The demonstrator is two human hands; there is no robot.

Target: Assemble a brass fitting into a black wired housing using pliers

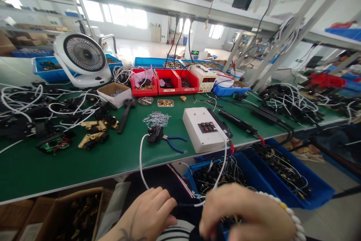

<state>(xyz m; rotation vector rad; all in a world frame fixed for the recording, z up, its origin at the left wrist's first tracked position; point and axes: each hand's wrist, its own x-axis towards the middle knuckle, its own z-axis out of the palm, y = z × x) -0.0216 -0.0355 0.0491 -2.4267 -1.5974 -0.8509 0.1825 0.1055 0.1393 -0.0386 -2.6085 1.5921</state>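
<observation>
- Head view: the white cord (141,158) runs from the black part (155,134) on the table (107,162) down by the left hand (153,211).
- The right hand (237,211) is curled and blurry, near the other cord (225,162).
- I cannot tell if either hand grips anything.
- It looks like cord handling; next calls for a sure hold.

Blocky black plastic part (154,135) lying on the green table (113,158), slim white cable (140,154) curving from its left side down past the front edge, second white cable (225,162) hanging farther right
</observation>
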